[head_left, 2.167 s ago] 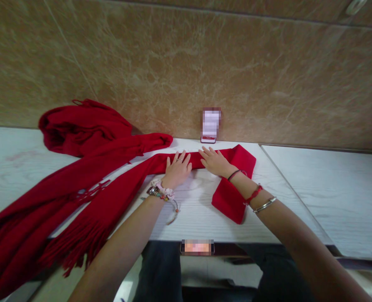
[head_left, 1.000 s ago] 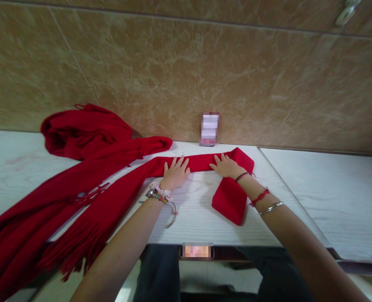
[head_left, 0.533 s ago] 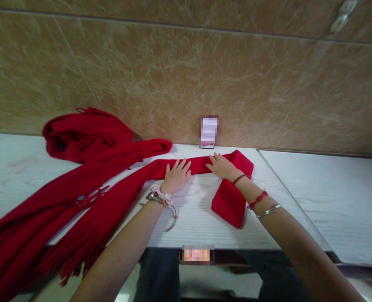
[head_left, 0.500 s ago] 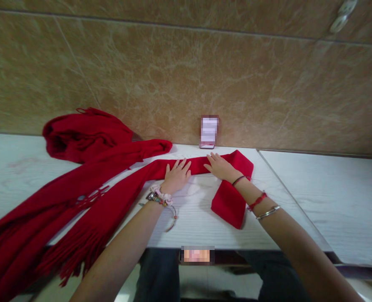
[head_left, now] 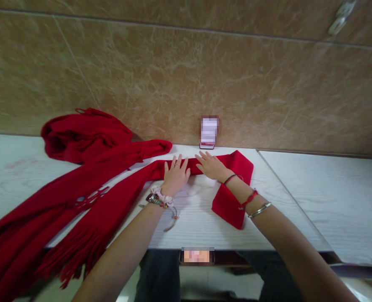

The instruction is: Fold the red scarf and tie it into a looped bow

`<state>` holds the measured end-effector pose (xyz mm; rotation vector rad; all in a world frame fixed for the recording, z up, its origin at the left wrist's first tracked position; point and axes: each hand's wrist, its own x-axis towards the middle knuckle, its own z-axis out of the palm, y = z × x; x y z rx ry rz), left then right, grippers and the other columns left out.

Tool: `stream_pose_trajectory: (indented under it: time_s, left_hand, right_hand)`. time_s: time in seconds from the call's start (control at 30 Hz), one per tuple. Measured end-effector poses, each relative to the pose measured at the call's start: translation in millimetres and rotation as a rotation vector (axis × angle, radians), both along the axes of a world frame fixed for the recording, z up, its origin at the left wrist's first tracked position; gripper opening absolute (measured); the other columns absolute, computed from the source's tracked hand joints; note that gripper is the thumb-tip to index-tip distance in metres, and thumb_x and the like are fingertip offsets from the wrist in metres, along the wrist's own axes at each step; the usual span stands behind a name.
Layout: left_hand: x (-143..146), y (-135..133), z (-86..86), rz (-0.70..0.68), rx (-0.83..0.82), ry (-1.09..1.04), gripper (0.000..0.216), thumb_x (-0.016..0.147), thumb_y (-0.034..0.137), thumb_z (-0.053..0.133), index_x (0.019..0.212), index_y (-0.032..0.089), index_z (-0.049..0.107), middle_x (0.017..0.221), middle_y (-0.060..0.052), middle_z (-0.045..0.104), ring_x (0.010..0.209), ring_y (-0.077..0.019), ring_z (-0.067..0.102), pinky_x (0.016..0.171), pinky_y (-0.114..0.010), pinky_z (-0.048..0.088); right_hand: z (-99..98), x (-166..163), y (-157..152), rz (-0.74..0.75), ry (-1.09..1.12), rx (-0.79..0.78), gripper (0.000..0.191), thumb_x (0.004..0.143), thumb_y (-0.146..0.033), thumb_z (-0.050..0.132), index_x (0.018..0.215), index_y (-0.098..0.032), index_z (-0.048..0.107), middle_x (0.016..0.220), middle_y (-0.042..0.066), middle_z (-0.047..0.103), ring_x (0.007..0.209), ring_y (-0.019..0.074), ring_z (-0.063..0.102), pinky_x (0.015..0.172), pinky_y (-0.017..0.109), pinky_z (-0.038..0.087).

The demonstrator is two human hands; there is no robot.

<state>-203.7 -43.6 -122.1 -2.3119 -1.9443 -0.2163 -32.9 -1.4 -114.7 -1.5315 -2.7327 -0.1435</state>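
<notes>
A red fringed scarf (head_left: 132, 184) lies across the white table, with a narrow folded strip running to the right. Where the strip bends, its right end (head_left: 229, 206) angles down toward the table's front edge. My left hand (head_left: 177, 174) rests flat on the strip, fingers spread. Just to its right, my right hand (head_left: 213, 166) lies on the same strip with fingers stretched out. Neither hand grips the cloth. Bunched red fabric (head_left: 85, 136) is heaped at the back left, and long folds of it hang over the front edge, fringe included.
A phone (head_left: 209, 132) leans against the brown marbled wall (head_left: 173, 75) behind the strip. The white table (head_left: 324, 188) has a seam to the right of the cloth. Another blurred-screen device (head_left: 197, 256) sits at the front edge, above my legs.
My right hand has slid left along the folded strip, closer to my left hand. My left hand has shifted only slightly; the scarf stays nearly as it was.
</notes>
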Motion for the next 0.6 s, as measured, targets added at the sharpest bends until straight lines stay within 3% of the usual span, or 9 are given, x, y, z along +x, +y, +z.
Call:
stream_pose_trajectory:
  time_s: [0.13,0.27,0.37,0.47,0.6]
  left_hand:
    - [-1,2,0.8,-0.034,-0.162,-0.033,0.053,0.098,0.036,0.027,0.148,0.020,0.032,0.157,-0.009,0.023,0.144,-0.0333,0.020,0.111,-0.061,0.025]
    - [-3,5,3.6,-0.019,-0.229,-0.054,0.054,0.097,0.036,0.026,0.149,0.020,0.029,0.158,-0.008,0.019,0.145,-0.0328,0.015,0.112,-0.061,0.021]
    - [-1,3,3.9,-0.008,-0.194,-0.046,0.053,0.097,0.034,0.027,0.147,0.019,0.032,0.157,-0.008,0.023,0.144,-0.0321,0.018,0.112,-0.060,0.022]
    - [4,0,1.6,-0.018,-0.094,-0.011,0.051,0.096,0.029,0.029,0.144,0.015,0.039,0.155,-0.012,0.027,0.142,-0.0303,0.026,0.112,-0.057,0.026]
    - [11,0,-3.5,-0.149,0.058,0.009,0.049,0.098,0.030,0.029,0.143,0.016,0.041,0.155,-0.012,0.027,0.143,-0.0284,0.025,0.113,-0.054,0.027]
  right_hand:
    - [-2.4,-6,-4,-0.023,-0.027,-0.117,0.050,0.100,-0.035,0.026,0.148,-0.022,0.032,0.156,0.010,0.025,0.141,0.0298,0.026,0.107,0.054,0.033]
    - [1.6,14,1,-0.148,-0.074,-0.131,0.050,0.099,-0.034,0.027,0.147,-0.019,0.034,0.156,0.011,0.027,0.140,0.0297,0.029,0.107,0.053,0.033]
    - [12.3,38,6,-0.249,-0.104,-0.002,0.048,0.095,-0.023,0.033,0.140,-0.010,0.044,0.151,0.016,0.036,0.138,0.0320,0.032,0.108,0.051,0.032]
    - [19.5,66,8,-0.211,-0.024,0.140,0.047,0.090,-0.015,0.036,0.133,-0.001,0.049,0.146,0.021,0.040,0.138,0.0302,0.033,0.109,0.044,0.034]
    - [5.6,102,-1,-0.181,0.123,0.156,0.051,0.092,-0.022,0.036,0.139,-0.003,0.043,0.147,0.020,0.040,0.138,0.0275,0.034,0.111,0.042,0.034]
